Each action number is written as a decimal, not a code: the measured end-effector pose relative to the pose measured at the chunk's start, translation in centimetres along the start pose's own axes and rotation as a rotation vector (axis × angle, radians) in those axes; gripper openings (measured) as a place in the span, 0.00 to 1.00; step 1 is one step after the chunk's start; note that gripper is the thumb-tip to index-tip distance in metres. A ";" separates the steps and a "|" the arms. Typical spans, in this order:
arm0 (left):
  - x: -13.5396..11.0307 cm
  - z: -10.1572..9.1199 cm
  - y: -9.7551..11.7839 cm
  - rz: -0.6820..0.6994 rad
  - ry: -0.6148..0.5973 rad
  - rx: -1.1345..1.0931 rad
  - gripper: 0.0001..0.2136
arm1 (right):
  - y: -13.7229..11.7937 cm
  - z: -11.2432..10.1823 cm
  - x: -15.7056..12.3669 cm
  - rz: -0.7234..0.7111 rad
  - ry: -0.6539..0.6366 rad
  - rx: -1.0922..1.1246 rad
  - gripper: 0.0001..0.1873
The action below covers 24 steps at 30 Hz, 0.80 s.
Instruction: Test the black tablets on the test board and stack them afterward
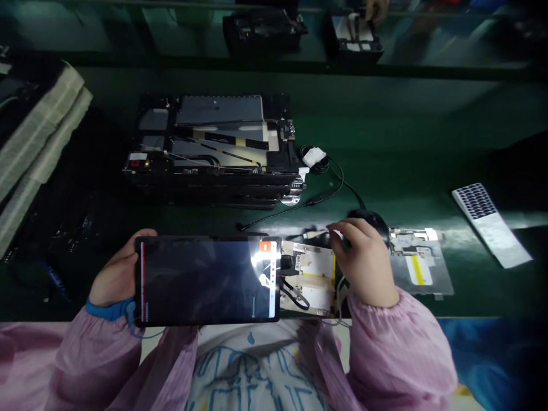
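My left hand, with a blue band at the wrist, grips the left edge of a tablet. The tablet's screen faces up, mostly dark, with a lit strip along its right side. To its right, my right hand pinches a thin cable with a white plug; the plug points left, apart from the tablet. Below that plug lies a board with bare electronics, yellow tape along it and a dark looped cable on top. The tablet covers its left part.
A stack of opened device housings stands behind the tablet. A black cable curls beside it. An opened panel with yellow tape lies at right, near a label sheet. Cloth-edged stacks occupy the left. Another person's hand is at the top.
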<state>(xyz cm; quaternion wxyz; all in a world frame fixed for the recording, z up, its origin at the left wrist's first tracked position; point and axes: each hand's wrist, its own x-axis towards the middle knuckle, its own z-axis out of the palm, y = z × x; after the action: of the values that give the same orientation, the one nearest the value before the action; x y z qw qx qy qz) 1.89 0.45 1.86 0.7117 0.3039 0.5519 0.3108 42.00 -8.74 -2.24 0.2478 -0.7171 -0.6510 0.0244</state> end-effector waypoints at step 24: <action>-0.5 0.9 0.3 0.009 0.025 -0.058 0.21 | 0.5 0.1 -2.1 -0.006 -0.080 0.139 0.08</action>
<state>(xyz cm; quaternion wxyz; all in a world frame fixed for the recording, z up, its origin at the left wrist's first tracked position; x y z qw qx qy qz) 2.63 0.18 2.53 0.7119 0.2816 0.5502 0.3335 42.06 -10.73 -3.16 0.2706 -0.6946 -0.6594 0.0974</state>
